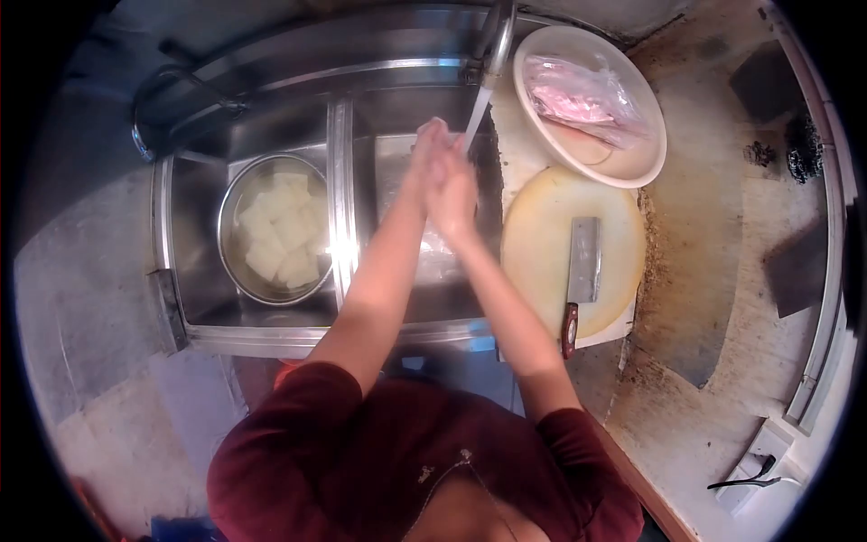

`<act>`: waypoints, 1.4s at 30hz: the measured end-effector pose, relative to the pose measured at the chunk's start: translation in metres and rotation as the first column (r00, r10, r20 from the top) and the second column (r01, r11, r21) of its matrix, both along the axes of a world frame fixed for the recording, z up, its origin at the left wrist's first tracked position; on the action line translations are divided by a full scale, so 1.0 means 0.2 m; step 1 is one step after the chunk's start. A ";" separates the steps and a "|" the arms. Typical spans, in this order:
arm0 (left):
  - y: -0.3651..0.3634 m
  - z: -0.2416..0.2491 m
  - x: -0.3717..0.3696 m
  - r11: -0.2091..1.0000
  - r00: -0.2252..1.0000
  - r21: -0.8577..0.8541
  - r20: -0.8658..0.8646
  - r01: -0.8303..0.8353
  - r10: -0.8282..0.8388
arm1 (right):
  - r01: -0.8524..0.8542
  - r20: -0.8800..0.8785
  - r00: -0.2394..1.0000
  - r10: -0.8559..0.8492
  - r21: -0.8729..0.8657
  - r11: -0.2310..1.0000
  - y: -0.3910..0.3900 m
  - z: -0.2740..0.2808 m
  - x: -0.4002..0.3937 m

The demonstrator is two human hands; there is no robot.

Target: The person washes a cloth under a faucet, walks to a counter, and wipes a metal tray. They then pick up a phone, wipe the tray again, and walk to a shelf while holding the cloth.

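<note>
**Hands under the running tap**

The left hand (426, 154) and right hand (454, 188) press together, holding nothing, in the stream of water (475, 122) from the tap (497, 41) over the right sink basin (397, 271) (a cleaver (582, 271) lies on the chopping board (542, 235) beside it).

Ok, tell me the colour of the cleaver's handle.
The cleaver's handle is dark reddish brown, seen best in the head view, at the cutting board's near edge.

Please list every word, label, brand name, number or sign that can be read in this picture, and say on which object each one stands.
None can be read.
The cleaver, cutting board, plate, bowl, sink and tap bear no visible writing.
The bag on the plate shows no legible print.
</note>
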State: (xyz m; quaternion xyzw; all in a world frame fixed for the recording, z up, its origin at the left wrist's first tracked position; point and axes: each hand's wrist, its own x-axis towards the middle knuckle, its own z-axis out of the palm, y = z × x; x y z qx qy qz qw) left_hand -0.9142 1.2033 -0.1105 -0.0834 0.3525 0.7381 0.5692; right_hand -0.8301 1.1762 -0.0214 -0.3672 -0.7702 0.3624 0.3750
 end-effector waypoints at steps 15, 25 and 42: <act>-0.16 0.16 0.08 0.972 0.988 -0.184 0.015 -0.148 0.153 | 0.132 0.464 0.885 -0.041 -0.165 0.977 0.34 -0.35 -0.02; -0.07 0.08 0.20 0.954 0.848 -0.299 -0.499 0.026 -0.179 | 0.037 -0.154 0.912 -0.380 -0.892 0.451 0.33 -0.32 -0.07; -0.06 -0.42 0.07 0.719 0.989 0.695 0.096 0.015 -0.114 | -0.013 0.294 0.956 0.021 -0.030 0.999 0.10 -0.15 -0.05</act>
